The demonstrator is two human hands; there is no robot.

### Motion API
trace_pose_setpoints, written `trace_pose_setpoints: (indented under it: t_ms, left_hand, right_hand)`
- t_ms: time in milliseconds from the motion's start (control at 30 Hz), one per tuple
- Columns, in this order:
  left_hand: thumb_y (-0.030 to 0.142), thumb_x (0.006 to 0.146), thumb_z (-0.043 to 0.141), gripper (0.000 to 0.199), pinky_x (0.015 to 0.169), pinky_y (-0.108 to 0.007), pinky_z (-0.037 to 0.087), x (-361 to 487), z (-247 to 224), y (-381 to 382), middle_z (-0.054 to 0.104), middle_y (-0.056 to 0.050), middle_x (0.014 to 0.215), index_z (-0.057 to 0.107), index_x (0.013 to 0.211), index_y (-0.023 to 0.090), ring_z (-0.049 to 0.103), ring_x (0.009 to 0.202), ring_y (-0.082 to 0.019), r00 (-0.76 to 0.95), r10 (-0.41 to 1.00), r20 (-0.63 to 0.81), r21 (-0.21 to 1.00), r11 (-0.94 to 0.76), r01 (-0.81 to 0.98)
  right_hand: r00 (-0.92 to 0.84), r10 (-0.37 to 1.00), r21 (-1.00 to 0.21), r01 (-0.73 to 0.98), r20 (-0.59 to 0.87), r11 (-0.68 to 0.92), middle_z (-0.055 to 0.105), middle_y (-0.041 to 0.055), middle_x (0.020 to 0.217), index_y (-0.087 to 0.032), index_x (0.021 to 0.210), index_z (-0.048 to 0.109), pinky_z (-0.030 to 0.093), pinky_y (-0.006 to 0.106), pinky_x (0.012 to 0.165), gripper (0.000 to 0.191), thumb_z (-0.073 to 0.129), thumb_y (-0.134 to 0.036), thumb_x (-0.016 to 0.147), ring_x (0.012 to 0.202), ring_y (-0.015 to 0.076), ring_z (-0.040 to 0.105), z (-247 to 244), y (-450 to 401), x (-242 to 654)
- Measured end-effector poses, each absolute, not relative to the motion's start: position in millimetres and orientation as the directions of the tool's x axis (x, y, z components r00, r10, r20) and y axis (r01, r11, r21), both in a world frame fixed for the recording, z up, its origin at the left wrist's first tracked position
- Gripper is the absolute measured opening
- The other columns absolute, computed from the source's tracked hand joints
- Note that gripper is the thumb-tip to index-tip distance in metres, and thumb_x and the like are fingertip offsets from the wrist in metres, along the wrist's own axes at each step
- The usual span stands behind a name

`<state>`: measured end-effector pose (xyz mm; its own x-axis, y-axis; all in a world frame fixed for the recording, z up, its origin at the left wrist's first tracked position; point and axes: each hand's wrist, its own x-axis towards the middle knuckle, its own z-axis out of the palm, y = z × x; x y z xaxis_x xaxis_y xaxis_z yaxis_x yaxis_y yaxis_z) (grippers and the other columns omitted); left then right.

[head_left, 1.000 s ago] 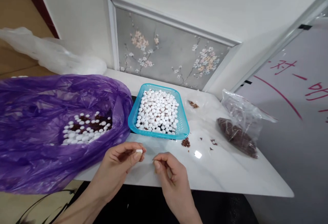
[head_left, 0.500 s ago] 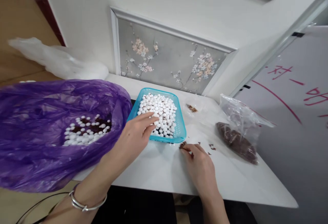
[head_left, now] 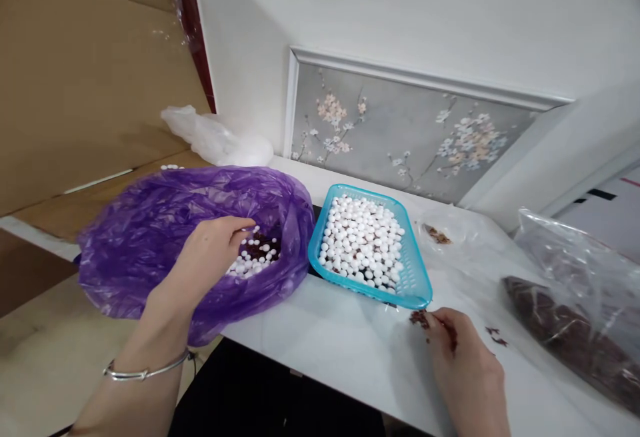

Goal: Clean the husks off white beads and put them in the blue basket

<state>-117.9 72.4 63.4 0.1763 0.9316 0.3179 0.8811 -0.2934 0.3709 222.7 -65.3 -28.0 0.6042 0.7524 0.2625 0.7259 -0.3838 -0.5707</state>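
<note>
Over the purple plastic bag (head_left: 145, 224) is my left hand (head_left: 207, 250), its thumb and fingers drawn together. Whatever may be between its fingertips is too small to make out. Small white balls (head_left: 249, 265) and dark reddish-brown bits lie inside the bag below it. My right hand (head_left: 463, 350) pinches dark reddish-brown bits (head_left: 419, 319) on the table, just in front of the basket's near right corner. That blue plastic basket (head_left: 415, 270) holds many white balls, with a few brown specks among them.
At the right lies a clear bag of dark brown material (head_left: 565, 330). Behind the basket is a thin clear bag with brownish bits (head_left: 439, 234). Loose brown pieces (head_left: 496, 336) lie on the white table (head_left: 320, 330). A white plastic bag (head_left: 220, 140) sits against the wall, beside cardboard (head_left: 90, 77).
My left hand has moved left from over the basket to over the purple bag. My right hand stays at the brown bits. The view has turned left.
</note>
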Motion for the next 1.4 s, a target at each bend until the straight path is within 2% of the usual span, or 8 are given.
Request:
trace_pose_setpoints:
  t_ms: [300,500,700,867,1000,1100,1233,1400]
  left_hand:
    - [0.014,0.082,0.042,0.038,0.091,-0.037,0.046,-101.7,35.4,80.5,0.074,-0.011,0.106,0.074,0.102,0.019,0.067,0.099,-0.028,0.397,0.892,0.213,0.315,-0.448,0.837]
    - [0.017,0.082,0.041,0.037,0.087,-0.04,0.047,-103.1,34.6,83.2,0.072,-0.017,0.104,0.074,0.098,0.014,0.067,0.094,-0.031,0.386,0.894,0.228,0.287,-0.441,0.85]
    - [0.024,0.085,0.044,0.03,0.086,-0.038,0.047,-104.8,40.2,81.7,0.071,-0.014,0.096,0.073,0.087,0.014,0.066,0.088,-0.03,0.368,0.876,0.313,0.316,-0.461,0.829]
    - [0.031,0.089,0.049,0.021,0.084,-0.03,0.046,-103.6,49.6,66.8,0.07,0.002,0.09,0.066,0.098,0.021,0.066,0.085,-0.023,0.166,0.906,0.39,0.437,-0.341,0.833]
    - [0.034,0.081,0.066,0.014,0.076,-0.017,0.048,-89.3,54.0,41.2,0.07,0.01,0.085,0.067,0.094,0.028,0.064,0.081,-0.015,-0.046,0.953,0.299,0.849,-0.244,0.469]
    - [0.031,0.072,0.078,0.016,0.067,-0.016,0.051,-68.6,48.9,17.1,0.072,0.003,0.08,0.071,0.085,0.024,0.064,0.072,-0.012,0.148,0.988,0.053,0.998,-0.047,-0.047]
    - [0.027,0.072,0.079,0.011,0.063,-0.016,0.052,-39.7,35.1,-8.1,0.069,0.0,0.077,0.073,0.079,0.021,0.062,0.064,-0.008,0.507,0.83,-0.232,0.801,0.459,-0.384]
    - [0.025,0.08,0.072,0.009,0.058,-0.014,0.051,-24.5,22.9,-14.7,0.064,0.001,0.075,0.071,0.083,0.017,0.059,0.061,-0.005,0.616,0.735,-0.284,0.653,0.619,-0.436]
  right_hand:
    - [0.447,0.828,-0.497,0.832,0.339,-0.246,0.072,0.0061,0.09,-0.025,0.085,0.071,0.05,0.034,0.056,0.031,0.049,-0.046,0.08,0.056,0.0194,0.062,-41.7,-63.8,235.0]
    - [0.482,0.807,-0.521,0.811,0.34,-0.265,0.071,0.0041,0.091,-0.026,0.097,0.071,0.052,0.035,0.066,0.033,0.051,-0.047,0.082,0.068,0.0214,0.066,-35.6,-69.2,228.5]
    - [0.479,0.78,-0.595,0.785,0.403,-0.174,0.07,0.0088,0.096,-0.021,0.081,0.074,0.051,0.037,0.077,0.031,0.049,-0.038,0.085,0.083,0.0246,0.067,-28.6,-69.4,216.1]
    - [0.485,0.778,-0.613,0.772,0.399,-0.167,0.071,0.0067,0.1,-0.021,0.088,0.072,0.05,0.035,0.085,0.027,0.047,-0.031,0.088,0.089,0.0218,0.066,-21.8,-74.4,216.7]
    - [0.586,0.726,-0.704,0.681,0.36,-0.201,0.07,0.0052,0.098,-0.023,0.086,0.071,0.05,0.034,0.085,0.018,0.055,-0.032,0.084,0.092,0.0221,0.065,-15.7,-80.6,216.9]
    - [0.595,0.72,-0.759,0.635,0.358,-0.147,0.069,0.0055,0.101,-0.023,0.08,0.072,0.049,0.033,0.086,0.015,0.061,-0.034,0.081,0.099,0.0234,0.063,-10.5,-85.6,209.2]
    - [0.524,0.8,-0.869,0.495,0.294,-0.005,0.069,0.002,0.088,-0.024,0.08,0.07,0.05,0.028,0.077,0.007,0.066,-0.03,0.08,0.085,0.0191,0.063,3.6,-93.3,181.3]
    - [0.394,0.901,-0.977,0.18,0.18,0.116,0.066,-0.0012,0.075,-0.025,0.081,0.069,0.049,0.022,0.066,0.006,0.063,-0.025,0.084,0.07,0.0134,0.061,25.7,-94.9,139.8]
